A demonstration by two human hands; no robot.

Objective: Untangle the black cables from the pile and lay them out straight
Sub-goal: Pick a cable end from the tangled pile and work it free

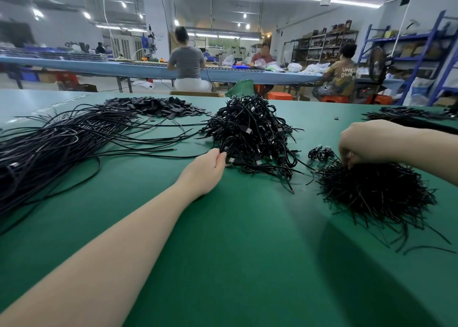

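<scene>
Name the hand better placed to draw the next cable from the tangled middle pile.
Left. The left hand already pinches a cable at the tangled pile, beside the straightened cables. The right hand is busy at the short-piece heap.

tangled black cable pile (250, 133) | mid-table, heaped (USB plugs showing) | straightened cables (57, 143) | fanned left

- Our right hand's fingertips (350, 162) sink into the pile of short black strands (376, 193) (grip unclear).
- The straightened cables (49, 148) run off the left edge.
</scene>
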